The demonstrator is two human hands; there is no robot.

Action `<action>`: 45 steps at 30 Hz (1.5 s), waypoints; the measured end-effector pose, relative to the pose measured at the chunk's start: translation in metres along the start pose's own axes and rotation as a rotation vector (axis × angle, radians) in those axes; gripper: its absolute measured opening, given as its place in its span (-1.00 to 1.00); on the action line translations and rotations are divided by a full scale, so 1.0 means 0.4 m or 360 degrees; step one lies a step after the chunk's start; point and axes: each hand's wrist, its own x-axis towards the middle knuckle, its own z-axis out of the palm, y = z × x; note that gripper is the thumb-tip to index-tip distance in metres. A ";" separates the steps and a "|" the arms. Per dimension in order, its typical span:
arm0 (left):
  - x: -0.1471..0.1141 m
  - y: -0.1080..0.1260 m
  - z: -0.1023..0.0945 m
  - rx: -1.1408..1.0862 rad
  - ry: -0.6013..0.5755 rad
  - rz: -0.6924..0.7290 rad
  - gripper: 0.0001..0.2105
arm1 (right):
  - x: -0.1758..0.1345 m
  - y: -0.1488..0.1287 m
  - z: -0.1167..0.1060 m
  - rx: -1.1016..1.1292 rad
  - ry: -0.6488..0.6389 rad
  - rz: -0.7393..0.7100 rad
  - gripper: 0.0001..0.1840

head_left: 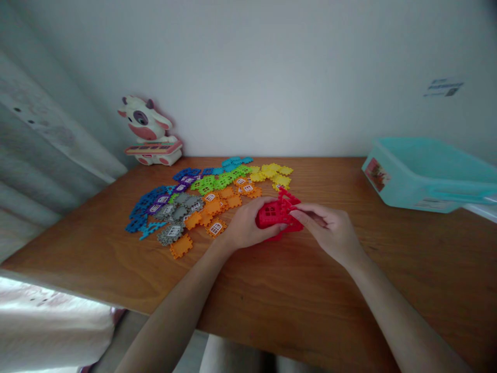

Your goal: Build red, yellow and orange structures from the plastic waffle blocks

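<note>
Several red interlocking plastic tiles (269, 213), one with a window grid, are joined into a small structure near the middle of the table. My left hand (248, 224) is wrapped round its left side, with the thumb along the lower edge. At the upper right of the structure, my right hand (328, 225) pinches a red lattice tile (288, 199) between thumb and fingers. This tile touches the structure; whether it is locked in, I cannot tell. The structure's far side and underside are hidden by my hands.
Loose orange tiles (213, 205), grey tiles (180, 212), green tiles (217, 181), yellow tiles (269, 172) and blue tiles (144, 207) lie left of and behind my hands. A cow toy with a keyboard (151, 134) stands back left, a turquoise bin (411, 186) back right.
</note>
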 end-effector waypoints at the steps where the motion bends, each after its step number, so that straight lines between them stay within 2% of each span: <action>1: 0.000 0.000 0.000 0.0004 0.0001 0.0004 -0.42 | 0.000 -0.001 0.000 -0.0007 -0.0010 -0.0010 -0.77; 20: 0.001 0.002 0.000 -0.0019 -0.0009 0.0004 -0.43 | 0.003 -0.014 -0.002 -0.0016 -0.0011 -0.0036 -0.82; 26: 0.002 0.007 -0.002 0.0012 -0.0002 0.0005 -0.43 | 0.003 -0.017 0.001 0.0224 0.0009 0.0138 -0.76; 30: 0.002 0.012 -0.003 0.0025 -0.0002 -0.0005 -0.43 | 0.013 -0.022 -0.007 0.0326 0.0118 0.0202 -0.74; 35: 0.003 0.015 -0.002 -0.0003 0.0004 0.0016 -0.45 | 0.023 -0.002 -0.014 0.0647 0.0221 0.0341 -0.68; 45: 0.005 0.015 -0.003 0.0008 -0.0013 -0.0015 -0.44 | 0.028 0.011 -0.010 0.0778 0.0219 0.0363 -0.61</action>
